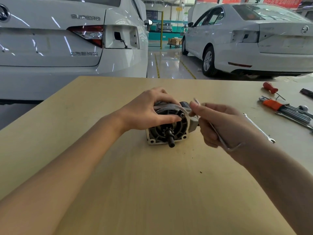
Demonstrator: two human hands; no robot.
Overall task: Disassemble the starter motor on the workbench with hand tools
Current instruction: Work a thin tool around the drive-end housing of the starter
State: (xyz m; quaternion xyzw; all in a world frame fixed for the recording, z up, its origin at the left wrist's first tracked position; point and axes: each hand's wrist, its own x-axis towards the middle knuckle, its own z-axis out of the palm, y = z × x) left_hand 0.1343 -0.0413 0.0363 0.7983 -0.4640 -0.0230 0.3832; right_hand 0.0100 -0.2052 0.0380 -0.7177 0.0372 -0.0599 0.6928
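Now the left hand [144, 111] clamps the starter motor [169, 122] on the worktop [152, 184], shaft toward the person. Right hand [218, 122] fingers pinch a bent hex key [220, 136], tip just right of the housing bolt [182, 115].

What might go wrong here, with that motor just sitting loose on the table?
The starter motor is steadied only by the left hand, so it might roll or twist under force. The hex key in the right hand could slip towards the left fingers. The wrench beside the right wrist might get knocked.
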